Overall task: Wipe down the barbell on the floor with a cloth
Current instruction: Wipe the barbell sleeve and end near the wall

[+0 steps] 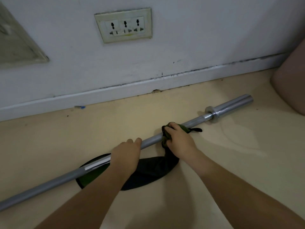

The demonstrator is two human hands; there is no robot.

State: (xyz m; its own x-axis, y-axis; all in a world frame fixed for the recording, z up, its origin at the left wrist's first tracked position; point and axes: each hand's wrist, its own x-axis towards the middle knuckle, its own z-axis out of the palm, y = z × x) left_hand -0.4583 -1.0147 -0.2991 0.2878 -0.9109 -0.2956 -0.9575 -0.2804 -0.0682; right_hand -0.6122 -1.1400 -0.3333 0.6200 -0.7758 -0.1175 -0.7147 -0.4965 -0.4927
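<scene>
one bar (pixel 198 119) lies on the floor (pixel 231 162); left grip (pixel 126 154) curls over it, right grip (pixel 180 140) clutches cloth (pixel 184 127) round it.

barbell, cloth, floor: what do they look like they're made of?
Barbell: metal, probably steel with a chrome-like polish; bright streak highlights on shaft and sleeve.
Cloth: soft fabric, olive green and dark, matte; it bunches and folds around the shaft. Weave too small to tell.
Floor: smooth cream sheet or coating, maybe vinyl or paint; faint sheen, no tile joints visible.
</scene>
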